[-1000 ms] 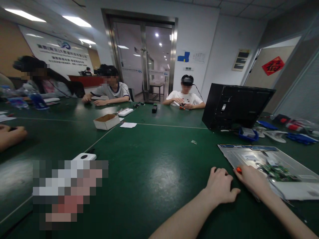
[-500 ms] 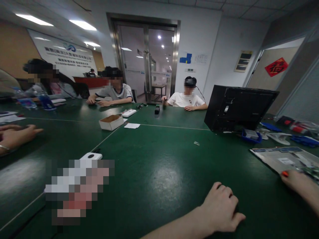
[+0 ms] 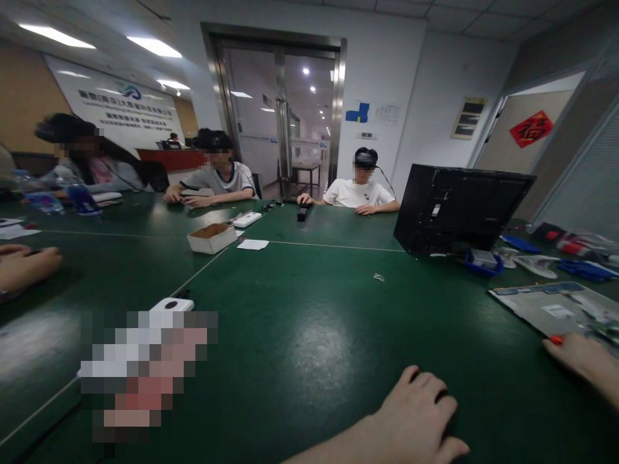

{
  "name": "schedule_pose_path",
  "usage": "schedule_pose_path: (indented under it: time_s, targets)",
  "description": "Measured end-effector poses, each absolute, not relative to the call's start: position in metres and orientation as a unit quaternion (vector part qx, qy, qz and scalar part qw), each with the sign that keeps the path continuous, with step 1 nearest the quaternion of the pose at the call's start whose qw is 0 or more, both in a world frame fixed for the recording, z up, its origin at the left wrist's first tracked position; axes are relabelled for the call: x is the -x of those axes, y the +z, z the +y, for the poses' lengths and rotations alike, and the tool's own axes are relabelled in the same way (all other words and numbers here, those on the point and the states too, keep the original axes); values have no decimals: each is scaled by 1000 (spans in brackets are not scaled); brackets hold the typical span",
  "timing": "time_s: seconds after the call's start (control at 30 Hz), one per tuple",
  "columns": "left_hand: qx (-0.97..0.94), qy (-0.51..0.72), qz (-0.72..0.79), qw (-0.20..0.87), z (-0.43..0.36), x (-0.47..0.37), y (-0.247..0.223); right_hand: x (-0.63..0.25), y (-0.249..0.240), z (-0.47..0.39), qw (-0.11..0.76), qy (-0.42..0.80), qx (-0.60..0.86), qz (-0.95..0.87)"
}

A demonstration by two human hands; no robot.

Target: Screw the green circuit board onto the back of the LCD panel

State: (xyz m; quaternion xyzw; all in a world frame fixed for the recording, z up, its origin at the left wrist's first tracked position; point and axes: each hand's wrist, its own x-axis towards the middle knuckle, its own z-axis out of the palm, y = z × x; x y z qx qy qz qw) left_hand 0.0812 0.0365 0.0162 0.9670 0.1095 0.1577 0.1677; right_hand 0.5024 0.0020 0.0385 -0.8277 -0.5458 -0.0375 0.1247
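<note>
My left hand (image 3: 420, 412) rests palm down on the green table (image 3: 271, 361) at the bottom right of centre, holding nothing. Its fingers are slightly bent and the thumb stands apart. At the right edge, my right hand (image 3: 583, 361) is closed around a small red-orange object (image 3: 556, 339), whose kind I cannot make out. That hand lies at the near edge of a flat grey panel (image 3: 541, 309) with a white label and a green circuit board (image 3: 612, 332). The panel's right side is cut off by the frame.
A black monitor (image 3: 459, 206) stands behind the panel, with a blue tray (image 3: 483, 264) and blue gloves (image 3: 587, 269) beside it. An open box (image 3: 213, 240) and a white device (image 3: 174, 305) lie leftward. A co-worker's hands (image 3: 29, 267) are at left; several people sit opposite.
My view has shifted slightly. My left hand sits a little lower, and the panel and right hand slightly further right. The person opposite has put a hand on the small black object.
</note>
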Motion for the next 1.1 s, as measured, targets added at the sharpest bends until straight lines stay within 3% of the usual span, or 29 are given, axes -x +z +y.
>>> schedule_pose_path:
  time_s: [0.3, 0.47, 0.67, 0.87, 1.0, 1.1]
  targets:
    - [-924, 167, 269, 212, 49, -80, 30, -368, 25, -15, 45, 43, 818, -571]
    - [-903, 206, 324, 194, 70, -74, 34, -256, 20, -24, 1, 8, 746, -666]
    - [-887, 159, 402, 163, 97, -65, 42, -140, 40, -18, 22, 107, 657, -746]
    - [-876, 120, 454, 110, 116, -31, 17, -61, 49, -7, -12, 128, 603, -787]
    - [-893, 99, 438, 23, 122, 7, 4, -62, 43, -17, 57, 59, 537, -840]
    - [-894, 77, 440, 1, 124, 34, 6, -104, 50, -19, 144, -1, 586, -798]
